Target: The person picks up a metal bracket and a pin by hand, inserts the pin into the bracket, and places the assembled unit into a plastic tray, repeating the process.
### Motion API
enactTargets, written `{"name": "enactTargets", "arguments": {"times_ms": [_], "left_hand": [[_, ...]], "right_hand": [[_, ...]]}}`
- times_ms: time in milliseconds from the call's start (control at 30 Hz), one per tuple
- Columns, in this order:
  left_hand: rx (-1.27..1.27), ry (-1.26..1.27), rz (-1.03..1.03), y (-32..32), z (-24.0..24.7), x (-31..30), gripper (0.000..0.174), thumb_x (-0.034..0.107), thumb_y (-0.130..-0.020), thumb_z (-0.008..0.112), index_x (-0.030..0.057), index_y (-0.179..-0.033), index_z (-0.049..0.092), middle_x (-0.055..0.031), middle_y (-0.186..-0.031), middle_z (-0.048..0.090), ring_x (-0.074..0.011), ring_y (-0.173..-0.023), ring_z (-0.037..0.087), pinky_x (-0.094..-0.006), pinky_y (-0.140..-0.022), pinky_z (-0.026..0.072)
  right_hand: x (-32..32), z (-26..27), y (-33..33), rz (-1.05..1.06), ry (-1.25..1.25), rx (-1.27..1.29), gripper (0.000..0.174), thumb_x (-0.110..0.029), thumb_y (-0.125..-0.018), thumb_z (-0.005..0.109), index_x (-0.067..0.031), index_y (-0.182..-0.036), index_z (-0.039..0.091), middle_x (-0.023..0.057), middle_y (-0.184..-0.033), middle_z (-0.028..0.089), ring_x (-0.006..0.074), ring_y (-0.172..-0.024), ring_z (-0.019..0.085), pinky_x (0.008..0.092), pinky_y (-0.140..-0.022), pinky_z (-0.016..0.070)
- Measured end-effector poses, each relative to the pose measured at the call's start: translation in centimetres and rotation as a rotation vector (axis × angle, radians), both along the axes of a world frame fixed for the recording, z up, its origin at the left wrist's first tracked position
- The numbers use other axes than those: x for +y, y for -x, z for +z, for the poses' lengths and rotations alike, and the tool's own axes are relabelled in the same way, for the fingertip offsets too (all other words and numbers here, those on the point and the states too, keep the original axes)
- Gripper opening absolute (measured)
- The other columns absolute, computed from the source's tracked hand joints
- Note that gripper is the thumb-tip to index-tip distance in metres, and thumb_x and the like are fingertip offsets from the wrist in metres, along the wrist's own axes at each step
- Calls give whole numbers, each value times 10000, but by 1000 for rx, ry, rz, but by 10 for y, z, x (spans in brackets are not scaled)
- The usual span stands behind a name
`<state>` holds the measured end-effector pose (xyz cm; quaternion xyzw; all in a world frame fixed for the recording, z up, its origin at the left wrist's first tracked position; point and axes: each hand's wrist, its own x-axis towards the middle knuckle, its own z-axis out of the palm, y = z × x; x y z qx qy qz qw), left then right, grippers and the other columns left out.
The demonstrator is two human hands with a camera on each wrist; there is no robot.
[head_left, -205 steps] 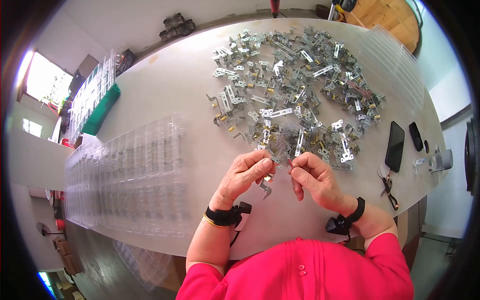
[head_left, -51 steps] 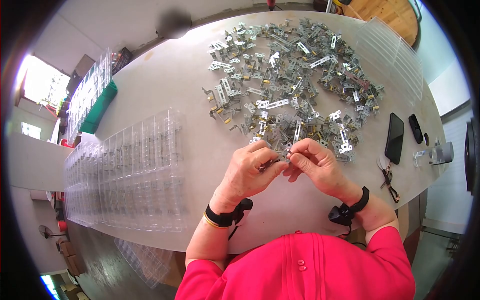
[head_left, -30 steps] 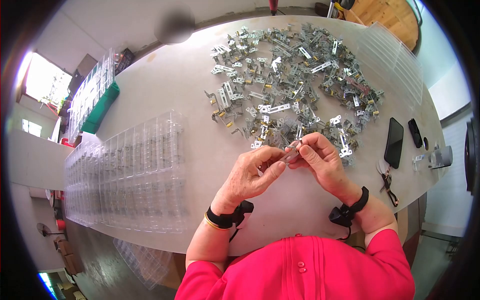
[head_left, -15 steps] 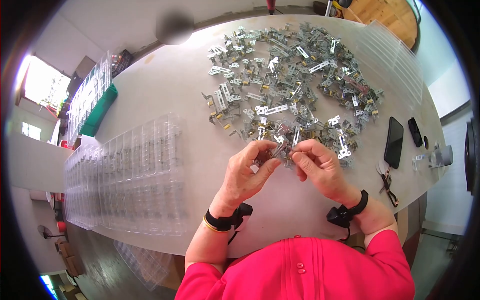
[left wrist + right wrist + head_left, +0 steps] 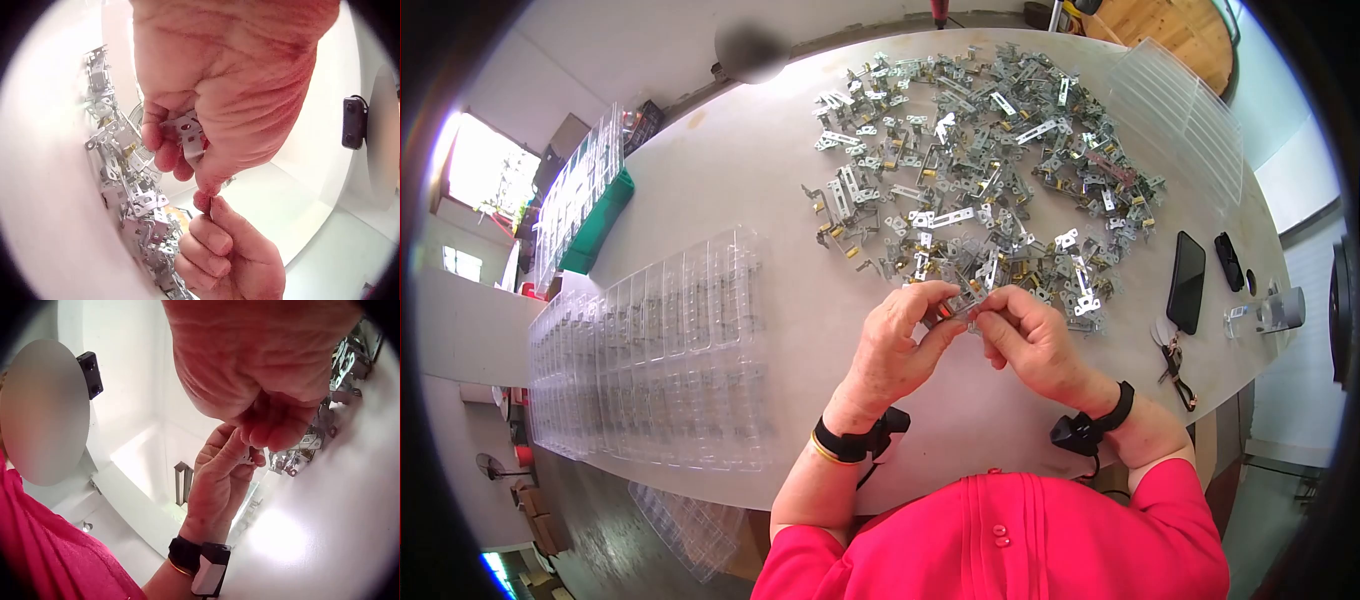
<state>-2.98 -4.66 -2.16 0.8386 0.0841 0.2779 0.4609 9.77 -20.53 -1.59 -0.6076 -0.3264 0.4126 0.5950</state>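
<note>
My left hand [image 5: 897, 340] grips a small stamped metal bracket [image 5: 190, 134] with punched holes. Its fingers curl round the part, and a bit of red shows beside the metal. Close against those fingertips, my right hand [image 5: 1032, 338] pinches a small thin piece [image 5: 211, 209] between thumb and forefinger; what kind of piece it is I cannot tell. In the right wrist view, the right fingers hide most of the part. Just beyond both hands spreads a wide heap of loose metal brackets [image 5: 950, 217], some with brass-coloured bits.
Clear compartment trays [image 5: 680, 330] holding rows of parts lie on the left of the table. Behind them stands a green crate [image 5: 597, 225]. An empty clear tray [image 5: 1185, 120] lies far right. A phone [image 5: 1187, 283], scissors [image 5: 1168, 345] and a cup [image 5: 1280, 310] sit at the right.
Earliest, the hands were apart, the bracket hanging below the left fingers and a red piece in the right. They then came together; over the last second the bracket turned and the right hand shifted slightly.
</note>
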Motion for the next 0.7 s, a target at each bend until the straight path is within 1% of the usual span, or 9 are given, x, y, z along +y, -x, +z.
{"name": "enactTargets", "arguments": {"times_ms": [67, 133, 267, 333, 433, 500, 567, 633, 700], "left_hand": [[-1, 3, -2, 0, -1, 0, 383, -19, -796, 788, 20, -1151, 649, -49, -871, 659, -130, -779, 631, -274, -724, 536], [-1, 5, -6, 0, -2, 0, 390, -21, -796, 788, 20, -1158, 646, -51, -877, 660, -133, -785, 632, -275, -729, 538], [5, 68, -20, 0, 0, -1, 408, -22, -807, 783, 22, -1176, 616, -62, -893, 660, -133, -795, 634, -280, -736, 540], [10, 94, -19, 0, 0, -2, 408, -22, -812, 780, 21, -1178, 605, -64, -895, 659, -134, -796, 634, -282, -738, 540], [-13, 97, -12, -1, -1, -3, 381, -12, -820, 779, 16, -1152, 594, -60, -889, 659, -131, -793, 632, -281, -737, 537], [-24, 105, -8, 0, -3, -1, 365, -4, -825, 779, 12, -1137, 592, -55, -889, 658, -129, -792, 630, -276, -732, 532], [-26, 116, 35, 1, -1, 0, 338, 12, -848, 770, 10, -1130, 585, -51, -895, 658, -113, -799, 620, -268, -728, 526], [-33, 257, 57, 2, -2, 2, 320, 33, -879, 753, 4, -1141, 573, -42, -906, 659, -94, -798, 606, -257, -730, 518], [-42, 298, 69, 4, -1, 5, 296, 71, -917, 729, 0, -1151, 563, -28, -915, 656, -74, -801, 592, -246, -728, 509]], "right_hand": [[0, 0, 0, -44, -38, 16, 128, -146, -1028, 577, -37, -1096, 581, -14, -737, 573, 51, -626, 528, 226, -569, 445], [-2, -1, -1, 53, 35, 29, 117, -140, -1032, 567, -34, -1081, 577, -9, -734, 572, 53, -625, 527, 227, -566, 446], [-2, -2, 0, 60, 18, 24, 112, -140, -1031, 568, -34, -1068, 573, -8, -732, 573, 55, -616, 525, 227, -560, 442], [0, -2, 0, -32, -62, 34, 103, -134, -1029, 569, -34, -1057, 569, -5, -729, 575, 58, -604, 522, 227, -550, 437], [-2, -3, -1, 86, 30, 11, 87, -122, -1028, 566, -37, -1048, 568, -6, -722, 570, 60, -597, 520, 226, -545, 433], [-3, -2, -1, 85, 13, 16, 81, -117, -1028, 564, -39, -1048, 568, -7, -721, 569, 60, -597, 520, 226, -544, 431], [-2, 1, 0, 96, -5, 24, 74, -111, -1028, 562, -40, -1048, 569, -9, -719, 568, 61, -597, 519, 226, -543, 429], [-2, 6, 0, 53, 34, 7, 61, -99, -1029, 555, -43, -1047, 570, -12, -708, 564, 58, -599, 522, 223, -545, 431], [-2, -2, -3, 94, 0, -3, 62, -91, -1031, 549, -44, -1063, 571, 1, -774, 601, 60, -648, 559, 221, -576, 461]]}}
